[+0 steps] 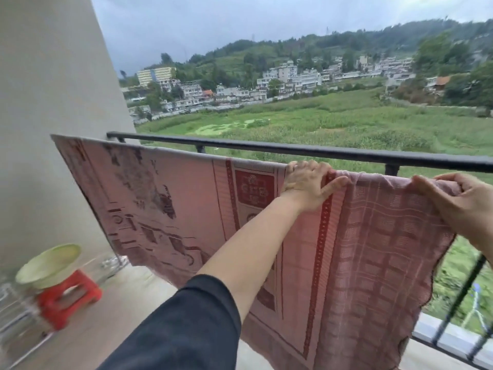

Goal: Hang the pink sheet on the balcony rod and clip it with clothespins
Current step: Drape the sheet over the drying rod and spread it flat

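The pink sheet [165, 209], patterned in dark red, hangs over a rod that it hides, just inside the black balcony railing [293, 149]. It spreads from the wall on the left to the right side of the view. My left hand [306, 186] grips the sheet's top edge at the middle, fingers curled over the fold and thumb pointing right. My right hand [458, 201] pinches the top edge at the sheet's right corner. No clothespins are in view.
A red plastic stool [72, 297] with a pale green basin [48, 265] on it stands on the balcony floor at lower left, by the grey wall [53, 102]. Black railing bars [464, 289] run down at the right. Fields and houses lie beyond.
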Demonstrator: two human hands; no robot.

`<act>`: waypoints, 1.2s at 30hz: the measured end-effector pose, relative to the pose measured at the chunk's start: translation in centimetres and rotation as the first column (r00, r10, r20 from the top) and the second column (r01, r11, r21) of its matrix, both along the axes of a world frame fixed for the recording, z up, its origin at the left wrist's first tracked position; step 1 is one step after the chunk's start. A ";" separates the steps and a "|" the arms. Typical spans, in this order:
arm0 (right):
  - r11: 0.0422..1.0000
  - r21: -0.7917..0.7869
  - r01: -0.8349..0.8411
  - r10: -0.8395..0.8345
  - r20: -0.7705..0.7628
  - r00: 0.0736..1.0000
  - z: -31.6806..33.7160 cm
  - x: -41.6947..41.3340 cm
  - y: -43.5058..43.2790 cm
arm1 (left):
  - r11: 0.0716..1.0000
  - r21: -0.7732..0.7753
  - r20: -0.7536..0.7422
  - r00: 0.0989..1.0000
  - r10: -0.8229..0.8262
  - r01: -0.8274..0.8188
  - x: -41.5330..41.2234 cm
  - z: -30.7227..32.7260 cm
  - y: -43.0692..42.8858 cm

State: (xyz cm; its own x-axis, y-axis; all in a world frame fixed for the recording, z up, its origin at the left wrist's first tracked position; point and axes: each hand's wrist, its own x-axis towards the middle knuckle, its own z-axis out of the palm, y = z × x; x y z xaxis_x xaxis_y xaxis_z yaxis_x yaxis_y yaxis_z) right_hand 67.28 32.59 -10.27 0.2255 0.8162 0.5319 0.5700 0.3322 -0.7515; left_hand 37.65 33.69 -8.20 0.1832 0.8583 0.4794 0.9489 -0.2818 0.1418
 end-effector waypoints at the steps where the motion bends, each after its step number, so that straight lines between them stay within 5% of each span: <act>1: 1.000 -0.002 0.013 -0.013 -0.057 0.998 -0.3 -0.4 0.2 | 1.000 -0.002 0.027 1.000 -0.001 0.001 -0.2 0.3 -0.1; 5: 0.998 -0.022 -0.064 0.057 -0.222 0.973 0.1 -1.1 -0.4 | 0.998 -0.061 0.034 0.999 0.031 -0.029 -0.1 1.3 0.4; 10: 0.934 -0.105 -0.343 0.290 -0.342 0.894 0.5 -0.3 -1.1 | 0.993 -0.024 0.276 0.954 0.120 -0.118 1.3 1.6 1.9; 14: 0.849 -0.185 -0.495 0.351 -0.504 0.789 1.2 0.7 -1.7 | 0.995 0.098 0.239 0.969 -0.057 0.034 5.1 1.3 0.7; 17: 0.921 -0.101 -0.376 0.280 -0.498 0.820 1.3 0.1 -1.6 | 0.991 -0.001 0.192 0.972 -0.134 0.136 6.4 1.1 0.0; 22: 0.964 -0.003 -0.265 0.215 -0.578 0.787 0.4 -0.1 -2.1 | 0.969 0.222 0.244 0.955 -0.166 0.112 7.2 0.1 -0.6; 25: 0.945 -0.152 -0.289 0.181 -0.492 0.852 -0.8 0.0 -2.6 | 0.959 0.265 0.092 0.988 -0.124 0.096 7.6 -1.5 -1.0; 29: 0.954 -0.145 -0.262 0.195 -0.365 0.910 -3.7 0.5 -3.6 | 0.917 0.389 0.014 0.995 -0.094 0.081 7.6 -4.4 -1.1; 32: 0.967 -0.231 -0.111 0.079 -0.147 0.986 -6.7 1.5 -4.8 | 0.869 0.431 0.037 0.957 -0.288 0.245 8.5 -9.2 -2.3; 36: 0.910 -0.362 0.204 -0.147 0.178 0.973 -14.2 3.5 -8.9 | 0.843 0.229 -0.103 0.873 -0.476 0.487 9.8 -16.5 -4.2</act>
State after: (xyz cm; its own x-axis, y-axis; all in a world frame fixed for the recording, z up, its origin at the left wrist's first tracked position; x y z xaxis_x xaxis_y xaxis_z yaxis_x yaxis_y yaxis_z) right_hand 70.74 23.67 -24.48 0.3276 0.9160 0.2314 0.7041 -0.0734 -0.7063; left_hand 47.41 29.53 -24.71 0.5671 0.5160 0.6420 0.6884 -0.7249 -0.0255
